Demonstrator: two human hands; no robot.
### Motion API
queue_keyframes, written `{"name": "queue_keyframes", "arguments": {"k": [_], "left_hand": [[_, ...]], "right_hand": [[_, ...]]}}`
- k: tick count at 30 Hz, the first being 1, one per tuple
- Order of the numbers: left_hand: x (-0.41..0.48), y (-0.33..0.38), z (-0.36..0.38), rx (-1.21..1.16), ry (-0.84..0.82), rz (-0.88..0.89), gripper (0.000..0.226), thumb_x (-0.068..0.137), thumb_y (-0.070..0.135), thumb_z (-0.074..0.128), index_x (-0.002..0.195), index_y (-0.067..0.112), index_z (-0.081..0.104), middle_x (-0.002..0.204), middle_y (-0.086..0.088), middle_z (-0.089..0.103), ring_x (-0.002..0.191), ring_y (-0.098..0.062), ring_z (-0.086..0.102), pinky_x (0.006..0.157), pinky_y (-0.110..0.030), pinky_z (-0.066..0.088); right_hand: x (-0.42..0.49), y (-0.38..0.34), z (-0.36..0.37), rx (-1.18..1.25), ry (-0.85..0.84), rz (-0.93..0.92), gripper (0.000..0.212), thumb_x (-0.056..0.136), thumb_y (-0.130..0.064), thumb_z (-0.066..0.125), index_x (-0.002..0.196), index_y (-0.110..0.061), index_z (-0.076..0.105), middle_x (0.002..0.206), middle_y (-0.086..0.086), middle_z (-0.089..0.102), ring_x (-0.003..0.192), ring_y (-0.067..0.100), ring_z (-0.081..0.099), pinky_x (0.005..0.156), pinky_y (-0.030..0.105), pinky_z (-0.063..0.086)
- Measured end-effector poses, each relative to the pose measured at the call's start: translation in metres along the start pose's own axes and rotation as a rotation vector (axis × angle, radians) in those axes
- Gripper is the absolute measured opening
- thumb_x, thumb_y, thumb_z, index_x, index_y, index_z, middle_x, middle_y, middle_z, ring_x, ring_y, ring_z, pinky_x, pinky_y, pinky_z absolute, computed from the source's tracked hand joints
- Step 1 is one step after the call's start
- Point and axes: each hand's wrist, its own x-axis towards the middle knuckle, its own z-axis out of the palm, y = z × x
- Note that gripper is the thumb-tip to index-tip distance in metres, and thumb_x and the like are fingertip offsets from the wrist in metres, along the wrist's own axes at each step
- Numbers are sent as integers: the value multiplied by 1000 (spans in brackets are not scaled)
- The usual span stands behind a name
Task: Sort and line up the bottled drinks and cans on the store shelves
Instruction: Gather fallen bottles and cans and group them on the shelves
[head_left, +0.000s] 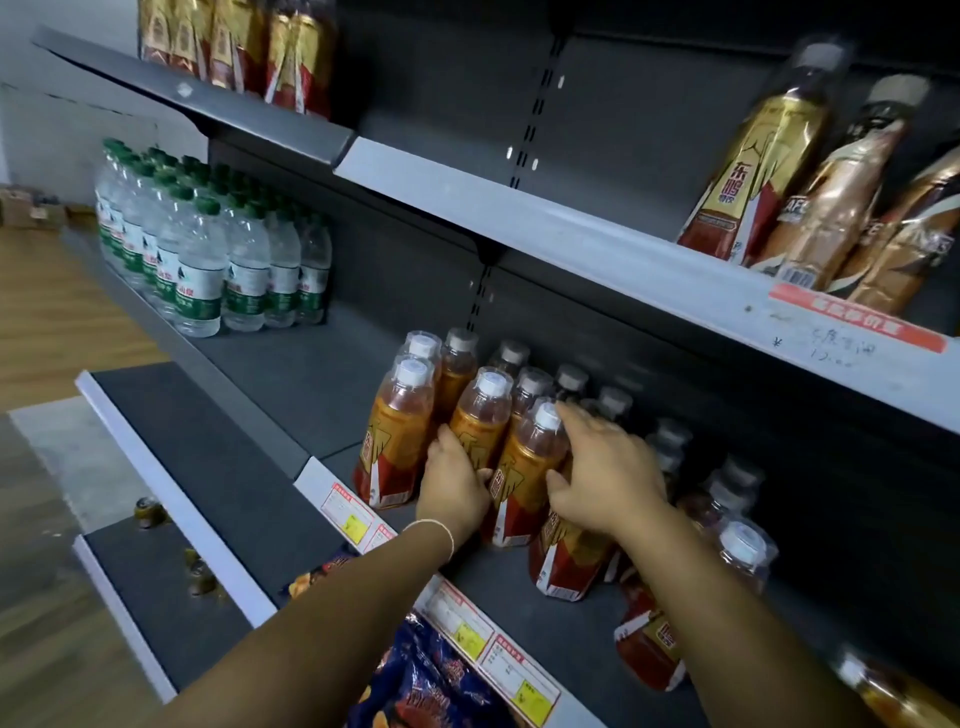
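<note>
The orange bottles (527, 387) are standing in a cluster on the middle shelf (270, 374), close to its front edge and right of its middle. Both hands are working in the front row.

The left hand (454, 488) is gripping the second bottle (480, 415) low down. Its fingers are curling round the left side while the thumb is pressing the right side, next to the third bottle (527, 467).

The right hand (610, 480) is lying over the top of the fourth bottle (566, 558), whose lower body is showing below the wrist. The thumb and fingers are curling round it, held close together, and the forefinger tip is touching the third bottle's cap. How firmly this hand is gripping is hard to tell.

More orange bottles are trailing off, blurred, toward the shelf's right end. Water bottles (208, 260) are standing packed at its left end, well apart from the orange ones. Price tags (348, 512) are sitting on the front edge.

On the upper shelf (519, 218), gold bottles (753, 171) are leaning near the right end. Snack bags (431, 680) are showing under the left forearm, and a can (150, 512) is lying on a lower shelf (208, 467). A bracelet (434, 525) is circling the left wrist.
</note>
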Motion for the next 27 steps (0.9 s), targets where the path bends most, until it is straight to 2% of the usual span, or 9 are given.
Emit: {"name": "queue_keyframes", "arguments": {"k": [3, 6, 13, 16, 19, 22, 24, 27], "left_hand": [[2, 1, 5, -21, 8, -7, 83, 87, 8, 67, 150, 7, 14, 137, -18, 42, 127, -32, 46, 109, -44, 39], [7, 0, 6, -21, 13, -24, 86, 85, 6, 67, 151, 6, 11, 133, -19, 45, 125, -33, 47, 108, -45, 39], [12, 3, 3, 14, -12, -63, 78, 88, 8, 64, 149, 5, 14, 132, -19, 46, 122, -33, 49, 105, -41, 38], [5, 6, 1, 20, -69, -94, 96, 85, 11, 68, 152, 2, 0, 145, -23, 32, 134, -37, 36, 112, -43, 30], [-8, 11, -1, 30, -104, -112, 109, 83, 15, 72, 150, -4, -12, 156, -25, 12, 145, -38, 16, 119, -41, 15], [-23, 18, -1, 46, -168, -102, 106, 86, 12, 68, 148, -7, -15, 159, -27, -8, 149, -38, -4, 122, -40, 2], [-35, 21, -1, 50, -215, -52, 102, 86, 9, 64, 150, -4, -14, 158, -26, -15, 149, -37, -10, 122, -40, 0], [-53, 28, -3, 46, -260, 89, 96, 84, 6, 57, 152, -1, -10, 160, -21, -14, 149, -31, -11, 122, -37, 0]], "right_hand": [[0, -2, 1, -7, 7, 3, 87, 85, -45, 57, 158, -27, 14, 164, -4, 24, 146, 19, 31, 111, 35, 33], [0, -2, 0, -20, 8, 7, 88, 84, -44, 56, 158, -26, 13, 164, -4, 22, 146, 18, 30, 112, 35, 32], [-2, -5, -2, -42, -24, 14, 91, 82, -41, 57, 159, -24, 11, 165, -3, 18, 148, 19, 27, 113, 37, 31], [-2, -6, -2, -40, -35, 17, 91, 82, -40, 57, 159, -24, 11, 166, -3, 18, 148, 20, 26, 114, 37, 30], [-1, -5, -2, -39, -37, 10, 92, 81, -41, 57, 159, -23, 11, 166, -2, 18, 148, 20, 27, 113, 38, 31], [1, -2, 0, -46, -50, -2, 92, 83, -44, 56, 159, -23, 10, 166, -1, 17, 149, 22, 25, 114, 40, 30], [3, 1, -1, 5, -62, 2, 88, 86, -46, 55, 159, -24, 12, 165, 0, 20, 149, 23, 25, 116, 41, 29], [3, 5, -8, 253, -19, 42, 77, 90, -41, 59, 156, -25, 25, 154, 7, 42, 139, 28, 41, 112, 38, 37]]}}
